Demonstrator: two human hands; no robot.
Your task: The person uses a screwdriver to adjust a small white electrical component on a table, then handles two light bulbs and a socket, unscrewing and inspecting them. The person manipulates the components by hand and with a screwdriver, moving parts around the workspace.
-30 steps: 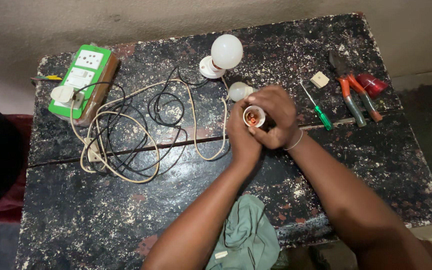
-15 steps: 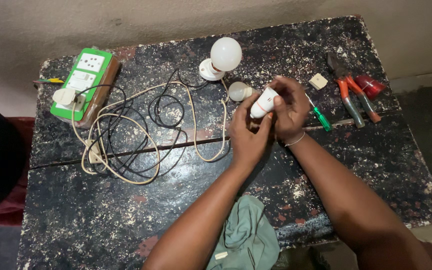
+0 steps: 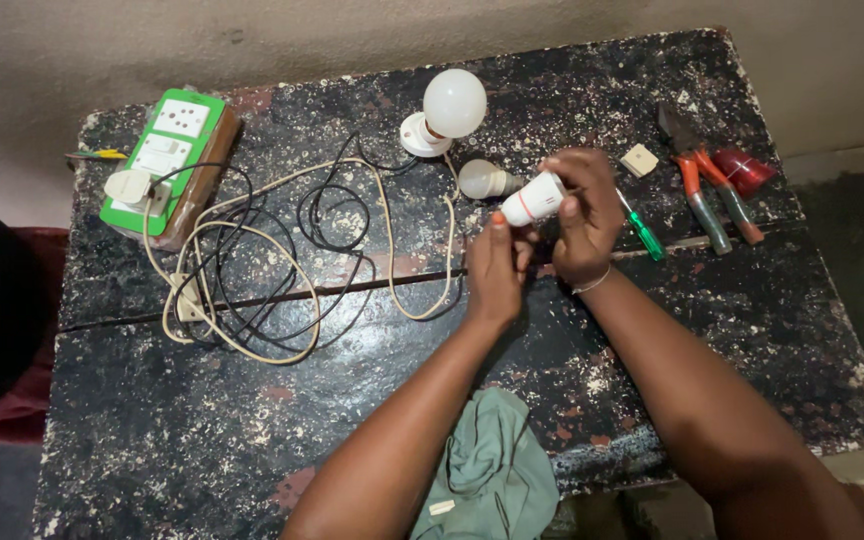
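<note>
1. Two hands meet above the middle of the desk (image 3: pixel 252 440), both closed on one small white bulb base (image 3: pixel 533 198) with a red band.
2. Nearest the camera: a green cloth (image 3: pixel 487 475) is bunched at the desk's front edge, between the forearms, well apart from the work.
3. Left hand (image 3: pixel 495 272) pinches the lower end of the bulb base, thumb up. Right hand (image 3: pixel 584 212) wraps the upper end, fingers curled over it.
4. Handling, my read: hollow plastic shell, light, stiff, smooth enough to slip. Thin wall, likely cracks if squeezed hard. Grip the body around the banded section, not the open rim. I cannot tell what sits inside.
5. Just beyond the hands: a small frosted bulb dome (image 3: pixel 482 179) lies on its side, near the base but apart from it. Glass or thin plastic, fragile either way.
6. Right of the hands: a green screwdriver (image 3: pixel 644 232), then orange-handled pliers (image 3: pixel 707 195) and a red tape roll (image 3: pixel 744 170).
7. Left: tangled white and black cable (image 3: pixel 252 270), running to a green switch board (image 3: pixel 167 160).
8. Far edge: a large round bulb (image 3: pixel 452 103) stands in a white holder.
</note>
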